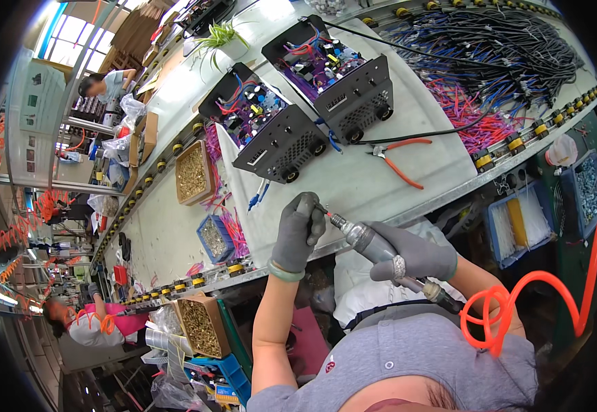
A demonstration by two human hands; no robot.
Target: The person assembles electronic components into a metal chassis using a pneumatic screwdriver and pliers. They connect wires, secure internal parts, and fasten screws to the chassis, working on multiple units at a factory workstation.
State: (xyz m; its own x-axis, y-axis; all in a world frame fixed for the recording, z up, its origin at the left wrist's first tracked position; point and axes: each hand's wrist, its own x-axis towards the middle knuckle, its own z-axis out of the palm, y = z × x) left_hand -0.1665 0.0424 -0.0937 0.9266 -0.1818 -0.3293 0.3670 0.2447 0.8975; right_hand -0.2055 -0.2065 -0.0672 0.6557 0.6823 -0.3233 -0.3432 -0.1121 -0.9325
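Pneumatic screwdriver of grey metal, a slim cylinder with a knurled band [374, 245], lies slanted across the near edge of the white table [353, 185], tip up and to the left. The right hand [418, 255], in a grey knit glove, has its fingers wrapped tight around the tool's body. From the tool's rear end a coiled orange air hose [518, 309] loops off to the right and climbs along the picture's edge.

The left hand [298, 233], gloved the same way, is closed at the tool's tip, its fingers pinched narrow about the bit, where a small red piece [326, 214] shows; whether they grip a screw I cannot tell.

Beyond the hands, on the table, stand two black metal boxes with open tops showing purple circuit boards and coloured wires: the nearer one [271, 130] to the left, the farther one [339, 79] to the right. Orange-handled pliers [398, 161] lie just right of them. A heap of black, blue and pink wires [497, 62] covers the far right. A cardboard box of brass screws [192, 173] sits at the left, a small blue bin [214, 237] nearer.
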